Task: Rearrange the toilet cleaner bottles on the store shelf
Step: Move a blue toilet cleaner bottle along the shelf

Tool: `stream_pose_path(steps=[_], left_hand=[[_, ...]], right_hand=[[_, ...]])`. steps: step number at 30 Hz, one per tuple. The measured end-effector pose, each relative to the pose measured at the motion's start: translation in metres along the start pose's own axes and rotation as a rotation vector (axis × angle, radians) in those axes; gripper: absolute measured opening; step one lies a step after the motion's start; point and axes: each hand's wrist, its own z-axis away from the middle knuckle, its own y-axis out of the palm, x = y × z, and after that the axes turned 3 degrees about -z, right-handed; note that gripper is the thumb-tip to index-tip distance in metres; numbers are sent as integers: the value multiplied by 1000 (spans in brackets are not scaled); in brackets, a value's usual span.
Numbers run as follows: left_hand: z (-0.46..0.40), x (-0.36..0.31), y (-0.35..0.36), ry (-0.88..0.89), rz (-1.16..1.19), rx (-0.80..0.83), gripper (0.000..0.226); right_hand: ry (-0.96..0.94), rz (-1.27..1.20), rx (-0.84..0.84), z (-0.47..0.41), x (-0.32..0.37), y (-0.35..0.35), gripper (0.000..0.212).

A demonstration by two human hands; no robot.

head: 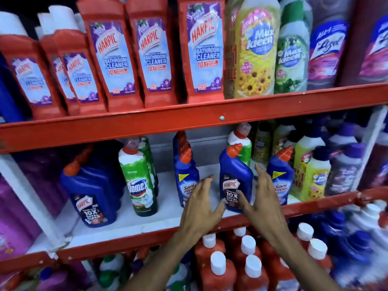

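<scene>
Hands bracketing blue Harpic bottle [235, 181] on middle shelf [147, 234]: left hand [201, 202] and right hand [264, 198] spread apart, flanking, seemingly preparing a two-sided grip for shifting.

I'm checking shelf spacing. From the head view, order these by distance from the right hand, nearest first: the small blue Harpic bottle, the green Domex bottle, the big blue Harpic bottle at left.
1. Small blue Harpic bottle, beside the right hand.
2. Green Domex bottle, left of centre.
3. Big blue Harpic bottle, far left.
</scene>
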Motion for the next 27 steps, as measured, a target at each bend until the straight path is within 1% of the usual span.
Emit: stream_pose_path(steps=[2,4,7,10,12,15,19,23,27], left_hand=[[-13,-3,8,-116,148,46,73],[-27,-4,16,-184,206,84,70],[-38,2,27,-209,277,99,61],[-37,7,31,-209,325,60,57],[-29,9,29,-196,360,10,59],[-13,9,16,-127,407,-75,57],[9,11,-27,-85,446,-200,59],[35,26,-75,-73,411,-314,61],[66,60,-120,-97,353,-414,63]], right_hand=[[92,-121,48,-4,-5,0,76],[149,-165,121,-8,-14,1,65],[214,-245,179,-10,-28,4,55],[221,-301,170,-8,-29,3,51],[194,-319,144,-2,-24,1,53],[118,-363,100,7,-10,0,54],[30,-411,109,11,28,1,56],[-8,-507,171,16,73,22,54],[-17,-582,257,25,117,63,55]])
